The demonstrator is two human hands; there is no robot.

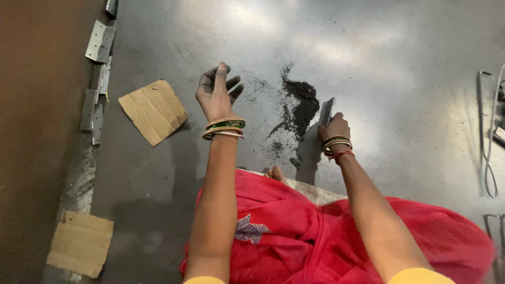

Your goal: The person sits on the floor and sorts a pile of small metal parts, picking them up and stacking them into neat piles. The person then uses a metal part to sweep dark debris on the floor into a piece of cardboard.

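Observation:
My left hand [216, 89] hovers above the grey metal floor, fingers loosely curled and blackened with soot, holding nothing; green and gold bangles circle the wrist. My right hand [333, 128] grips a flat grey metal piece [326, 111] held upright on edge, just right of a pile of black powder [301, 103] spread on the floor. Thin trails of powder scatter left and below the pile. My red garment [294, 231] covers my lap at the bottom of the view.
A piece of brown cardboard [153, 110] lies left of my left hand; another cardboard piece [80, 243] sits at the bottom left. Metal brackets [98, 68] line the left edge by a brown wall. Bent wire [489, 142] lies at the right edge.

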